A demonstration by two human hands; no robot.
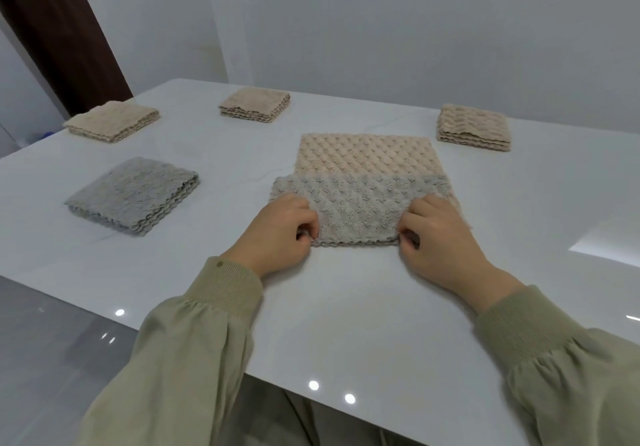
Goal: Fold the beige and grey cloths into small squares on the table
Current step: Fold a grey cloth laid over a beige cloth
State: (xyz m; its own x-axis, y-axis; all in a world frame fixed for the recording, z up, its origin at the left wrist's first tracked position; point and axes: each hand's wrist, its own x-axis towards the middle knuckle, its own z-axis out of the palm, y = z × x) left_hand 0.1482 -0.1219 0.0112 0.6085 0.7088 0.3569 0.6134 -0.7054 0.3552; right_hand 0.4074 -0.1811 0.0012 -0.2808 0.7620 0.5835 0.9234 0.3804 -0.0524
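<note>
White table [346, 307], three folded beige cloths [111, 121] [254, 104] [473, 126] at back, folded grey cloth [133, 194] left, part-folded cloth [363, 165] centre

A beige cloth [367, 155], grey underside folded up, lies flat; grey square [133, 194] left, beige squares [255, 103] beyond.

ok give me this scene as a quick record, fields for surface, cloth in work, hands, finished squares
surface: white table
cloth in work: two-sided cloth, beige face showing on the far half, grey face folded over the near half
hands: left hand pinches the near left corner of the fold; right hand pinches the near right corner
finished beige: far-left beige square, far-centre beige square, far-right beige square
finished grey: grey square, left of the cloth in work, apart from it
</note>
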